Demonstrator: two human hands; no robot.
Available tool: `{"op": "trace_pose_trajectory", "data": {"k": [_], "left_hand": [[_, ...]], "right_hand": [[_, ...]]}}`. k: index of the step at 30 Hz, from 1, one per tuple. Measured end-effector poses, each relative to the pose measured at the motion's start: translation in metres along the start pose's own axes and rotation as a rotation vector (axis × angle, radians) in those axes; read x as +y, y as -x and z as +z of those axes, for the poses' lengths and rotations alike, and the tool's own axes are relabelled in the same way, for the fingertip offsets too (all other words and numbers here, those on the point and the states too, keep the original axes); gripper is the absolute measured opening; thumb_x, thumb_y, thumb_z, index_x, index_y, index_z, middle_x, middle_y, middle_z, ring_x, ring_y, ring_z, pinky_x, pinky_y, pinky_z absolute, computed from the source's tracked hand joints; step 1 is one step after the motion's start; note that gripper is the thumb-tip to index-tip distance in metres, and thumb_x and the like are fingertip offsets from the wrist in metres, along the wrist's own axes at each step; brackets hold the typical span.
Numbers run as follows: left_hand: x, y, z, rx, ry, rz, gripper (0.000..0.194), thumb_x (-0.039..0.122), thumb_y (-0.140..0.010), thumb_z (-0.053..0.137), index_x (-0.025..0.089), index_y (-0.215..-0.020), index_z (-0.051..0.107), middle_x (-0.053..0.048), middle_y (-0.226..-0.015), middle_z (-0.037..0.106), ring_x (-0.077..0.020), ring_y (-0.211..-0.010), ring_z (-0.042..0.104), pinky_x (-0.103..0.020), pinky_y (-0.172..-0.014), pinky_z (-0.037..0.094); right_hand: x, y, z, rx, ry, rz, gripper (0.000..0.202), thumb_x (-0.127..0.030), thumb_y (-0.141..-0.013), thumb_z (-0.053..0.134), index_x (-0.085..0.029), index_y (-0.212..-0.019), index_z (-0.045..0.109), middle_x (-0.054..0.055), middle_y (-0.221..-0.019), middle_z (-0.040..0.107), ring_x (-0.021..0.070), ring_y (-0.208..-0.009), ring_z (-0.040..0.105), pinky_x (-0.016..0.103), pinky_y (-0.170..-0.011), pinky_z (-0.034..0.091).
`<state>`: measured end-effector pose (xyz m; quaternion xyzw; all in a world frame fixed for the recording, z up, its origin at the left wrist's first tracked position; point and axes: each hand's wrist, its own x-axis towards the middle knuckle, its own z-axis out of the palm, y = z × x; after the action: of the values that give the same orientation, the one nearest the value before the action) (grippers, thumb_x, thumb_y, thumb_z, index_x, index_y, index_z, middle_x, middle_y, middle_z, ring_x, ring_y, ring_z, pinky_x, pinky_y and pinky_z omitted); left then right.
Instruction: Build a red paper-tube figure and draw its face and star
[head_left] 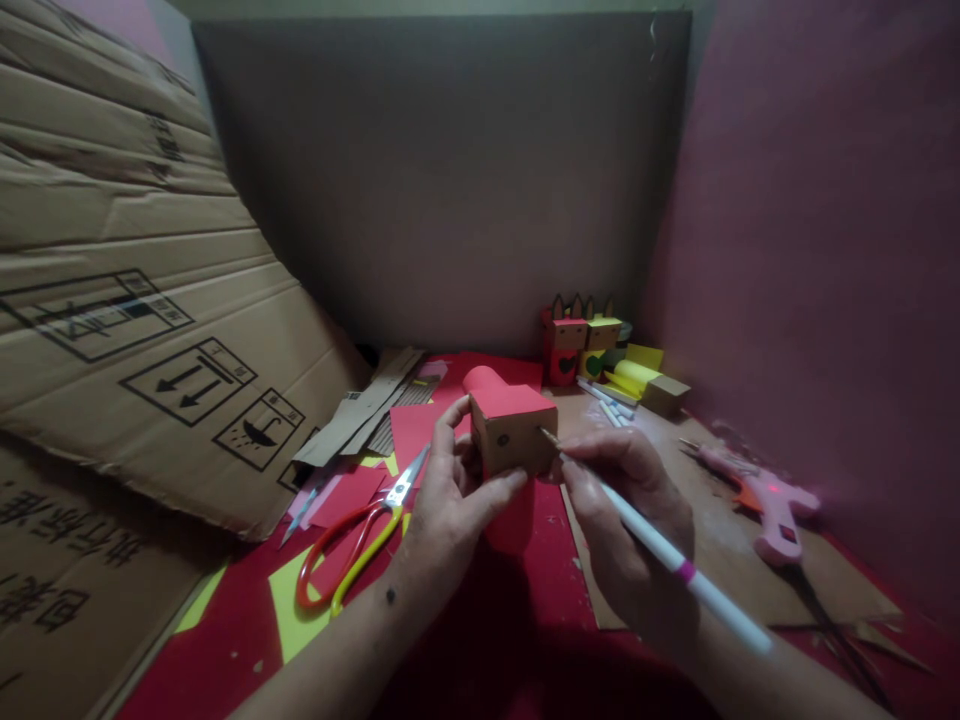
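Observation:
A small cardboard box head with a red paper top (pixel 517 400) is gripped by my left hand (pixel 454 495), thumb along its lower front and fingers at its left side. One dark round mark shows on the left of its brown front face. Below it hangs a red paper part, partly in shadow. In my right hand (pixel 626 510) is a white marker with a purple band (pixel 652 540). The marker's tip touches or nearly touches the right part of the front face.
Red-and-yellow scissors (pixel 367 540) and paper scraps lie left, beside a large cardboard sheet (pixel 150 300). A pink glue gun (pixel 776 500) rests on a cardboard mat (pixel 720 560) at right. Behind stand a red figure (pixel 565 355) and a yellow figure (pixel 598 348), near more markers (pixel 611 405).

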<state>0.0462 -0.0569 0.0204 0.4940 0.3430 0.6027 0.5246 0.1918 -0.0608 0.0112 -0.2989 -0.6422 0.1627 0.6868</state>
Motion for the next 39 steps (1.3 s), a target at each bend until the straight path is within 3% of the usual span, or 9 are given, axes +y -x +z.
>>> {"op": "trace_pose_trajectory", "data": {"k": [14, 39], "left_hand": [[-0.0026, -0.0008, -0.0024, -0.001, -0.004, -0.002, 0.084, 0.029, -0.076, 0.081, 0.031, -0.144, 0.032, -0.009, -0.121, 0.068, -0.0333, -0.120, 0.061, -0.052, -0.108, 0.044], [-0.0018, -0.0005, -0.0007, 0.004, 0.005, 0.001, 0.083, 0.027, -0.076, 0.080, 0.030, -0.144, 0.032, -0.010, -0.121, 0.067, -0.0332, -0.120, 0.061, -0.054, -0.109, 0.042]], "right_hand": [[-0.0008, 0.0004, -0.0002, 0.014, 0.010, 0.029, 0.010, -0.016, -0.092, 0.057, -0.025, -0.094, 0.060, -0.006, -0.068, 0.060, 0.0077, -0.047, 0.049, 0.021, -0.045, 0.044], [0.0028, 0.0004, -0.0035, -0.021, -0.048, 0.016, 0.012, -0.013, -0.091, 0.055, -0.024, -0.094, 0.060, -0.002, -0.079, 0.062, 0.0105, -0.059, 0.056, 0.024, -0.050, 0.046]]}}
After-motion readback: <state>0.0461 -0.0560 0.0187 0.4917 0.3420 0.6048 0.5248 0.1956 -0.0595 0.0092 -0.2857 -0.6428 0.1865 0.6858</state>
